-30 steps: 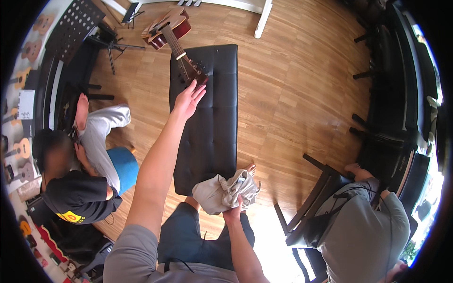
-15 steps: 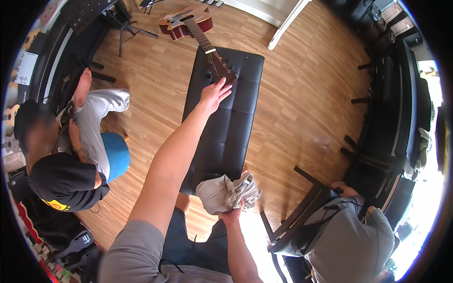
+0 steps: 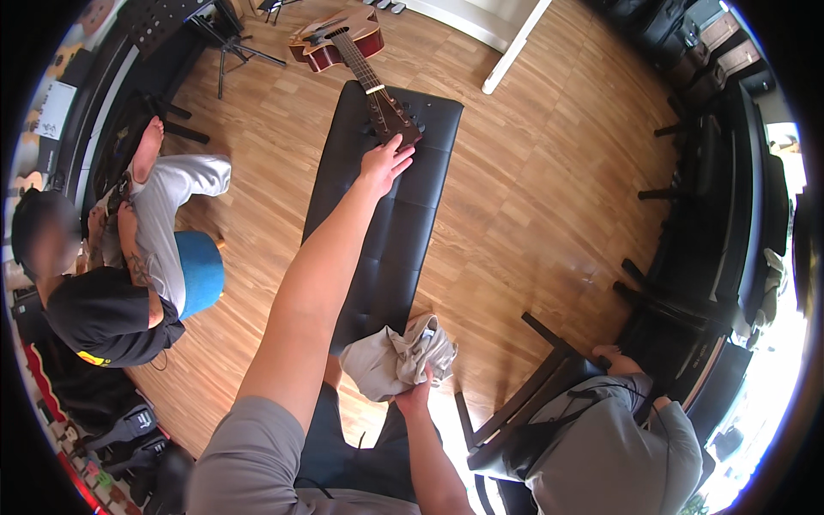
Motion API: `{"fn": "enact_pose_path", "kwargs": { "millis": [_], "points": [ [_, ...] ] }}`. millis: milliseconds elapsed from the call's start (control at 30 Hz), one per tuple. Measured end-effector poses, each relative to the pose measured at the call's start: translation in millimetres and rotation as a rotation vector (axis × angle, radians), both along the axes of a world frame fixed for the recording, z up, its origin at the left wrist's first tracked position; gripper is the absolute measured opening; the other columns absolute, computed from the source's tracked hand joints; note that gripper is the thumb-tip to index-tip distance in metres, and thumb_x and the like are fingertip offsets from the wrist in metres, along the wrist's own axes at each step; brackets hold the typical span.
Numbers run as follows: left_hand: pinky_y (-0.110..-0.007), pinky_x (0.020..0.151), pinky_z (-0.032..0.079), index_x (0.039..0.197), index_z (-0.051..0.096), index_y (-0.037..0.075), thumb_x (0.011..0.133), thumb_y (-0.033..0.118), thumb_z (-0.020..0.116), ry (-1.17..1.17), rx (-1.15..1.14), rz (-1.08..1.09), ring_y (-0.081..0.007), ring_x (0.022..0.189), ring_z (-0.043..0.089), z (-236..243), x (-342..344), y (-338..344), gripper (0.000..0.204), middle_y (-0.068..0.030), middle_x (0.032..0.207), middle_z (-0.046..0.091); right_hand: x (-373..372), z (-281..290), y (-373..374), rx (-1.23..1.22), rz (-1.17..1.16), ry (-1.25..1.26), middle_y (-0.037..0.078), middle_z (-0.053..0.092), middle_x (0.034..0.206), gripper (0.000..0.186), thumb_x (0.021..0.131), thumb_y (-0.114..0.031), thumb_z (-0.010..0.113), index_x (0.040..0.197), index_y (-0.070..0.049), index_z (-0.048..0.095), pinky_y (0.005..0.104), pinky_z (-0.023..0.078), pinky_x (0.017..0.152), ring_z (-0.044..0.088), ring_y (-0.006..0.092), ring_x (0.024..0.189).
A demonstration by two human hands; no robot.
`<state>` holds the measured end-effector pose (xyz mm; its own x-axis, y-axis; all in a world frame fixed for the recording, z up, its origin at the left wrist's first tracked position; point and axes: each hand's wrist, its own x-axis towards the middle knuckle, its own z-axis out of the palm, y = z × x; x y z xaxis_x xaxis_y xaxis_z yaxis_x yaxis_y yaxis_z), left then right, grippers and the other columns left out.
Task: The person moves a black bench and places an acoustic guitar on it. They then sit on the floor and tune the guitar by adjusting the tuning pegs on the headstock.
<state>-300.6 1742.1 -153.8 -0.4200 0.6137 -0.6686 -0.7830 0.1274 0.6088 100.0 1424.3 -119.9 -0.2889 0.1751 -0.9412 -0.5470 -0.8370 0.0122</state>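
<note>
1. Head view: the acoustic guitar (image 3: 343,41) has its body past the far end of the black tufted surface (image 3: 390,232), and its neck slants down to the right, so that the dark headstock (image 3: 395,127) appears over the far part of the padding. Whether headstock and padding touch cannot be told.
2. The left hand (image 3: 384,167) is stretched far forward at the near end of the headstock. Its uppermost finger reaches onto the wood; the other fingers extend to the right, slightly apart. How firmly they close behind it is hidden.
3. The right hand (image 3: 415,396) pinches a crumpled beige cloth (image 3: 386,365) along its near right edge, the thumb on top and the remaining fingers mostly out of sight underneath. The cloth hangs bunched in front of the dark shorts (image 3: 352,459), overlapping the near end of the surface in the picture.
4. On the left, a person in a black shirt (image 3: 99,318) sits on a blue stool (image 3: 199,273), one bare foot raised.
5. On the right, a person in grey clothing (image 3: 609,451) sits on a dark chair.
6. Beyond, a black music stand (image 3: 221,47) is near the guitar, on the wooden floor (image 3: 532,206).
</note>
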Motion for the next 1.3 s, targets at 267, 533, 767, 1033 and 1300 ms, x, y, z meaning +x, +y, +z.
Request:
{"fn": "enact_pose_path", "kwargs": {
  "millis": [267,533,767,1033,1300],
  "points": [
    [-0.050,0.112,0.038,0.143,0.049,0.007,0.093,0.048,0.078,0.086,-0.162,-0.069,-0.0214,0.128,0.062,-18.7,1.1,12.0,0.072,-0.0083,0.142,0.058,71.5,36.8,59.7,0.147,-0.054,-0.046,0.002,0.067,0.134,0.056,0.099,-0.053,0.058,0.141,-0.016,0.061,0.0459,0.044,0.112,0.061,0.0248,0.126],
    [-0.050,0.114,0.032,0.154,0.042,0.013,0.094,0.052,0.075,0.013,-0.272,-0.077,-0.0185,0.134,0.057,-15.2,4.8,37.7,0.079,-0.0062,0.153,0.054,138.7,91.6,155.5,0.331,-0.102,-0.155,0.003,0.071,0.125,0.047,0.099,-0.050,0.055,0.131,-0.017,0.066,0.0454,0.049,0.106,0.066,0.0250,0.117],
    [-0.049,0.121,0.023,0.154,0.044,0.014,0.096,0.050,0.074,-0.039,-0.250,-0.066,-0.0193,0.144,0.048,-5.7,1.2,28.3,0.075,0.0010,0.155,0.051,130.8,105.8,295.9,0.318,-0.035,0.004,0.010,0.056,0.152,0.075,0.095,-0.064,0.050,0.153,-0.015,0.051,0.0563,0.037,0.119,0.049,0.0349,0.142],
    [-0.047,0.119,0.023,0.150,0.046,0.016,0.098,0.048,0.072,-0.071,-0.267,0.029,-0.0171,0.147,0.045,-24.5,-8.2,13.8,0.066,-0.0024,0.154,0.052,116.6,113.8,434.7,0.211,-0.022,-0.116,0.006,0.070,0.129,0.050,0.101,-0.050,0.055,0.134,-0.013,0.065,0.0454,0.047,0.110,0.065,0.0251,0.119],
    [-0.053,0.126,0.011,0.153,0.045,0.018,0.103,0.050,0.062,-0.212,-0.352,0.140,-0.0094,0.152,0.036,-5.8,7.8,66.6,0.062,-0.0002,0.163,0.045,116.2,187.7,586.7,0.270,0.026,-0.293,0.010,0.067,0.137,0.062,0.095,-0.049,0.067,0.142,-0.010,0.059,0.0523,0.044,0.114,0.063,0.0285,0.126]
  ]
}}
